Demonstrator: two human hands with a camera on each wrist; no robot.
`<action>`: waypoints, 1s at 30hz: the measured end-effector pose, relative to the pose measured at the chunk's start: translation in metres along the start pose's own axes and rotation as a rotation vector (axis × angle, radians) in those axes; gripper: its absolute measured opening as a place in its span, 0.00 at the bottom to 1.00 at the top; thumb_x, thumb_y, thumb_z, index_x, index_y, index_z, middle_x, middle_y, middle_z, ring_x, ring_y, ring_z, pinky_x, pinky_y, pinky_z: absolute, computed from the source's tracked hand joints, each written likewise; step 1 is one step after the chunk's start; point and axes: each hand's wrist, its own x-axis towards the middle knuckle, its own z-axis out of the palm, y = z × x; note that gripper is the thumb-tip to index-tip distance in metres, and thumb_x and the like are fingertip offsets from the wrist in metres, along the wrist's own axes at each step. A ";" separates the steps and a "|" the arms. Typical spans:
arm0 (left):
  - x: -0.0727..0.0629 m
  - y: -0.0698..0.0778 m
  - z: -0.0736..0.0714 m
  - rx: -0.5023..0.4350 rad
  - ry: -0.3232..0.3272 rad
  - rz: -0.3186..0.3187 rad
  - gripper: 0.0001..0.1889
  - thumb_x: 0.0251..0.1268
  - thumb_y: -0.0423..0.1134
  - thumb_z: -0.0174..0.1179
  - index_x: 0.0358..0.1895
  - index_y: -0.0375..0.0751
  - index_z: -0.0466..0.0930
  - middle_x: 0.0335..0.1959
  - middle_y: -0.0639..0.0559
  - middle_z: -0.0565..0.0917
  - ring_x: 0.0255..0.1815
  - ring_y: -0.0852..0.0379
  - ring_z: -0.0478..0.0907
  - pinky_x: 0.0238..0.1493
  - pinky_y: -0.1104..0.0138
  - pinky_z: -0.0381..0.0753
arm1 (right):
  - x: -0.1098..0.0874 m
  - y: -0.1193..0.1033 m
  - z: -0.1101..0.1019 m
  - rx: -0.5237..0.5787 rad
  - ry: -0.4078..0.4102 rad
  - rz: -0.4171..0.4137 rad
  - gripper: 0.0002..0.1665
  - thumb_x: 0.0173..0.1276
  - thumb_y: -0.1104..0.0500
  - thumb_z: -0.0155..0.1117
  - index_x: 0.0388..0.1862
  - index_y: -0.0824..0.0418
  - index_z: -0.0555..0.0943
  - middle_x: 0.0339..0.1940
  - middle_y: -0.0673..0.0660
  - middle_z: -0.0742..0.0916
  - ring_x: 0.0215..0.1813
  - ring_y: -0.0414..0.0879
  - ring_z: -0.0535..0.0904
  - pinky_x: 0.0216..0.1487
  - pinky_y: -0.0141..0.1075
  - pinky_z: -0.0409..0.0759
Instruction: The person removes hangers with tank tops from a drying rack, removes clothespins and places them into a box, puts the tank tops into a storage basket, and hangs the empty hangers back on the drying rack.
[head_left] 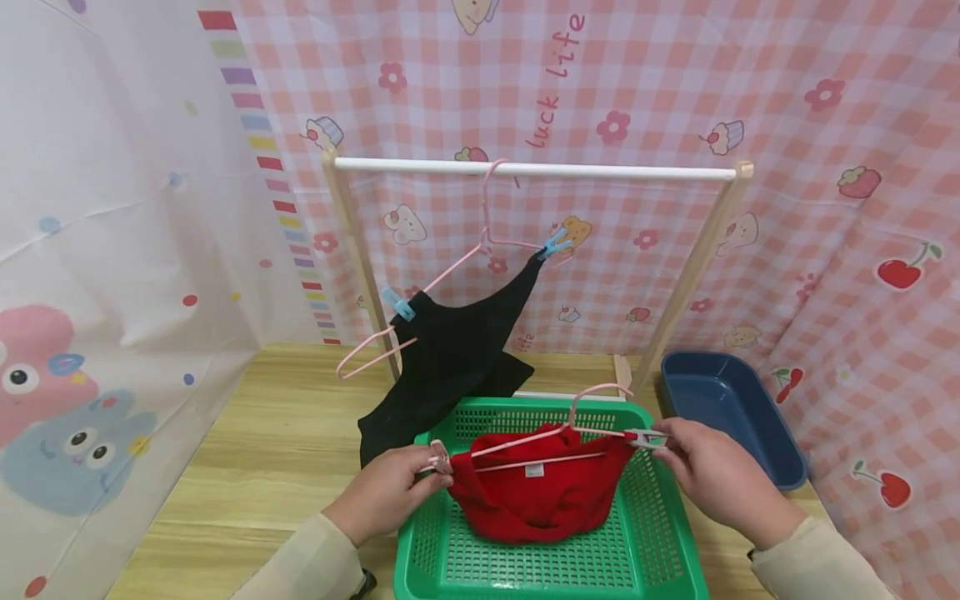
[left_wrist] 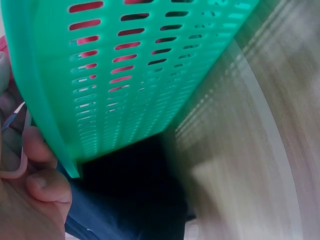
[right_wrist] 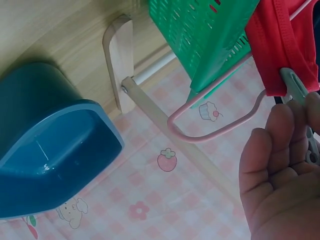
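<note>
A red garment [head_left: 540, 500] with a white label hangs on a pink clothes hanger [head_left: 517, 443], over a green basket [head_left: 551, 575]. My left hand [head_left: 393, 487] grips the hanger's left end beside a pink clothespin [head_left: 440, 457]. In the left wrist view, the hanger's end curves between the fingers of my left hand [left_wrist: 35, 185]. My right hand [head_left: 720, 475] pinches a grey clothespin [head_left: 647, 438] at the garment's right shoulder. The right wrist view shows this clothespin [right_wrist: 295, 85] on the red cloth [right_wrist: 270, 55], with the hanger's end sticking out past it.
Behind the basket stands a rack with a white rod [head_left: 615, 172] and wooden legs [head_left: 693, 275]. A black garment [head_left: 457, 350] hangs there from another pink hanger [head_left: 450, 271], with blue clothespins [head_left: 555, 243] at its shoulders. A blue basin [head_left: 723, 400] sits right of the basket.
</note>
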 end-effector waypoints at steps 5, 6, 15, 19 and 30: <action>0.001 0.001 0.000 -0.006 -0.004 0.002 0.04 0.74 0.47 0.66 0.46 0.58 0.87 0.44 0.67 0.88 0.49 0.67 0.83 0.58 0.60 0.86 | -0.001 0.000 -0.001 0.004 0.029 -0.009 0.09 0.74 0.61 0.70 0.50 0.58 0.85 0.36 0.45 0.87 0.30 0.30 0.72 0.29 0.30 0.71; 0.001 0.001 0.000 -0.005 -0.003 0.005 0.04 0.74 0.47 0.66 0.46 0.58 0.87 0.44 0.67 0.88 0.49 0.67 0.83 0.58 0.60 0.86 | -0.001 0.000 -0.001 0.003 0.034 -0.011 0.09 0.74 0.61 0.70 0.50 0.57 0.85 0.36 0.45 0.87 0.30 0.30 0.72 0.29 0.30 0.71; 0.001 0.000 0.002 0.007 -0.004 0.010 0.04 0.75 0.47 0.65 0.47 0.58 0.87 0.46 0.67 0.88 0.51 0.66 0.84 0.59 0.59 0.86 | -0.003 -0.001 -0.005 -0.007 0.057 -0.019 0.10 0.74 0.60 0.69 0.52 0.56 0.85 0.38 0.45 0.90 0.30 0.29 0.74 0.30 0.30 0.72; 0.002 0.000 0.002 0.007 -0.009 0.005 0.05 0.75 0.48 0.64 0.48 0.58 0.87 0.46 0.67 0.88 0.51 0.66 0.84 0.60 0.58 0.86 | -0.004 -0.001 -0.008 0.010 0.070 -0.029 0.09 0.75 0.61 0.68 0.52 0.55 0.86 0.37 0.46 0.89 0.27 0.29 0.71 0.28 0.30 0.70; 0.002 -0.003 0.003 0.009 0.002 0.022 0.04 0.75 0.47 0.65 0.47 0.58 0.87 0.45 0.67 0.88 0.50 0.68 0.84 0.58 0.59 0.86 | -0.004 0.004 -0.018 0.007 0.124 -0.024 0.11 0.75 0.62 0.68 0.55 0.56 0.86 0.35 0.45 0.87 0.26 0.31 0.69 0.27 0.31 0.67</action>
